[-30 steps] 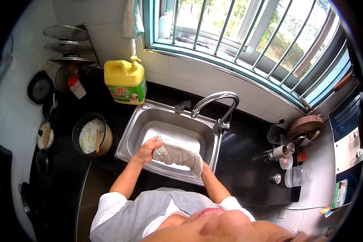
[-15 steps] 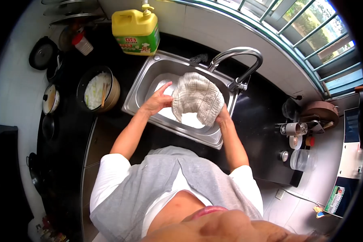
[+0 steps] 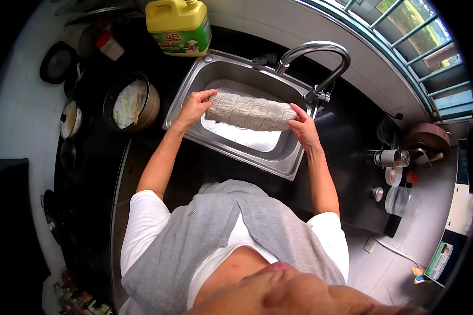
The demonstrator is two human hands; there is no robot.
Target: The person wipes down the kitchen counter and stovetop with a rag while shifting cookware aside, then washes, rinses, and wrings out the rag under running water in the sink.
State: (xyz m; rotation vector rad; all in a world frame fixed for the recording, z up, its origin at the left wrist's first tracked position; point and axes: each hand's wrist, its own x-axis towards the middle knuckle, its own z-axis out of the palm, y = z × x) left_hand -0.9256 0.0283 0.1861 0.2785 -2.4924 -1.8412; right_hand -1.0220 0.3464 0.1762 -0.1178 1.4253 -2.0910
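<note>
A grey-beige knitted cloth [image 3: 251,111], folded into a long roll, is stretched between my two hands above the steel sink [image 3: 231,73]. My left hand [image 3: 195,107] grips its left end, thumb and fingers closed on it. At the right end, my right hand [image 3: 304,127] pinches the cloth. Below the roll, the sink's bright bottom shows. The chrome faucet [image 3: 347,58] curves over the back right of the sink and does not touch the cloth.
A yellow detergent jug [image 3: 178,23] stands behind the sink's left corner. Left of the sink is a pot [image 3: 151,107] of white food with chopsticks. Glass jars [image 3: 399,201] and a round wooden board [image 3: 428,137] are at the right. A dark scrubber [image 3: 264,59] lies behind the sink.
The cloth has gone from a drooping, bunched shape to a straight roll. My left hand, loose with a finger raised half a second ago, has closed on its left end. The view has shifted.
</note>
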